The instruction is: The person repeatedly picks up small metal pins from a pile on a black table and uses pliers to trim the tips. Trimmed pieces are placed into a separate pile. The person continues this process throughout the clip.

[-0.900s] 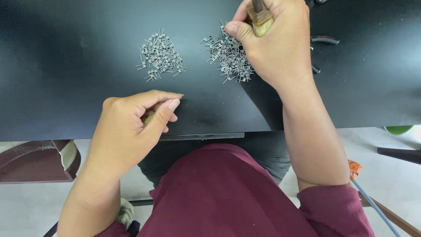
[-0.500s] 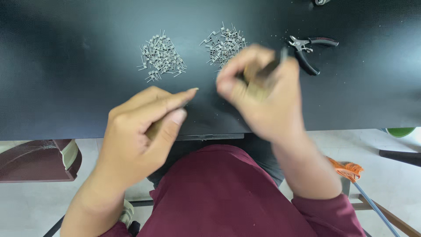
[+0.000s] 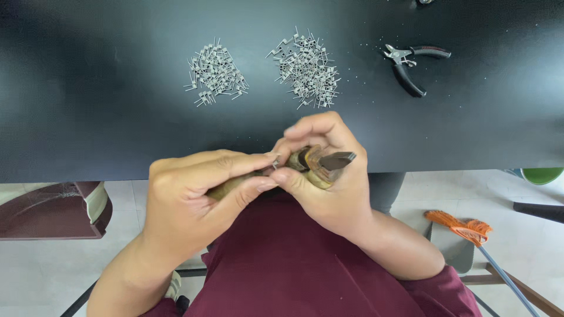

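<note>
My left hand (image 3: 188,205) and my right hand (image 3: 332,196) meet over the near edge of the black table (image 3: 88,117), close to my chest. The right hand grips a tool with a yellow-brown handle and a dark metal end (image 3: 329,161). In the left hand is an olive-coloured tool (image 3: 226,188), mostly hidden by the fingers. A tiny metal piece (image 3: 274,165) shows where the fingertips of both hands touch. Two heaps of small grey metal parts lie further back: a left heap (image 3: 214,73) and a right heap (image 3: 305,67).
Small pliers with black and red handles (image 3: 408,64) lie on the table at the back right. Below the table edge I see a dark brown seat (image 3: 47,211) at left, an orange broom head (image 3: 464,226) and a green object (image 3: 537,174) at right.
My right hand came back from the right heap toward my body with its tool. The left hand lifted off the table and met it at the table's near edge. The pliers are now uncovered.
</note>
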